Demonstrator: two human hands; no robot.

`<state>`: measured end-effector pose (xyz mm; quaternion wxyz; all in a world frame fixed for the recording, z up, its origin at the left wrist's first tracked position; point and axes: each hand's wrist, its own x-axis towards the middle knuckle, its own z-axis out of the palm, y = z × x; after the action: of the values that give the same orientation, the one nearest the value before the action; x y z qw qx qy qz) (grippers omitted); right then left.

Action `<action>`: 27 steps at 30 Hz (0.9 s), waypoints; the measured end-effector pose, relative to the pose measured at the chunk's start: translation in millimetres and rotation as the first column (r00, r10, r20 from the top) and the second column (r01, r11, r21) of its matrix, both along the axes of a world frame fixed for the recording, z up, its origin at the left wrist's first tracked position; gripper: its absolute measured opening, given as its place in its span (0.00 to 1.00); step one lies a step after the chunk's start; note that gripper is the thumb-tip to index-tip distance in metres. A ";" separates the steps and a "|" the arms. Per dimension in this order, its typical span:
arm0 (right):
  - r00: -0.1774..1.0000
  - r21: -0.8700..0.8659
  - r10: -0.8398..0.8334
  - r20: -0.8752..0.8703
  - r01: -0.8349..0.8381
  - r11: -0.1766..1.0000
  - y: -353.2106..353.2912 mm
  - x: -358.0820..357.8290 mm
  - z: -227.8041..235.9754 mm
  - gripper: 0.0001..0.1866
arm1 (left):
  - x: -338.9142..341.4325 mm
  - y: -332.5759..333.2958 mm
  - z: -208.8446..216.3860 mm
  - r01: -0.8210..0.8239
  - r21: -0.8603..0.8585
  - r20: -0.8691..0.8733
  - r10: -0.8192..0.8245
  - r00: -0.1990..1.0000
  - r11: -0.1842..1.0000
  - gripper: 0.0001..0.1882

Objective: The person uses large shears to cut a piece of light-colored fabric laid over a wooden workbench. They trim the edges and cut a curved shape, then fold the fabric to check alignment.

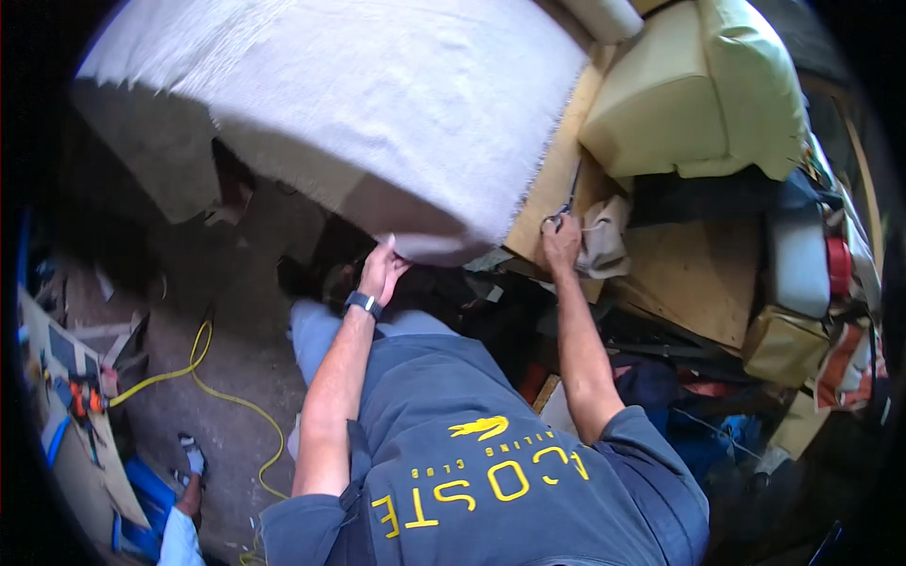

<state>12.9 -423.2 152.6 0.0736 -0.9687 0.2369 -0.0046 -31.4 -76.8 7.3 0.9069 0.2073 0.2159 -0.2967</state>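
Note:
A large pale grey fabric sheet [406, 104] with frayed edges lies over a wooden work table [552, 179] and hangs past its near side. My left hand [379, 274], with a dark watch on the wrist, grips the near edge of the fabric between thumb and fingers. To the right, at the table's near corner, my right hand [562, 243] is closed round the handles of a pair of scissors [570, 200]. The blades point away from me over the bare wood, apart from the frayed right edge of the fabric. A crumpled beige cloth [605, 241] lies beside my right hand.
A cream upholstered armchair piece [694, 90] stands at the far right, near a fabric roll [604, 14]. A yellow cord [241, 401] runs across the floor at left. Another person's arm [186, 500] shows at lower left. Boards and scraps crowd the right side.

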 end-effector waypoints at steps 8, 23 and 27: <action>0.998 0.011 0.055 -0.020 -0.055 0.998 -5.7 0.8 10.2 0.28 | -7.2 11.0 11.3 -0.081 0.033 -0.030 0.082 0.996 0.996 0.29; 0.930 0.960 -0.244 -0.276 0.253 -0.120 -32.1 -5.8 34.7 0.13 | -37.8 -3.3 36.5 -0.129 -0.004 0.002 0.129 0.992 0.992 0.33; 0.928 0.924 -0.155 -0.338 0.297 -0.240 -6.8 -29.4 27.4 0.14 | -40.4 -5.6 38.4 -0.047 -0.060 0.026 0.049 0.998 0.997 0.27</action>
<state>-16.5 -430.0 180.0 0.7751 -0.4960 0.3304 0.2100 -71.8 -82.4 45.7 0.9223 0.1790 0.1995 -0.2783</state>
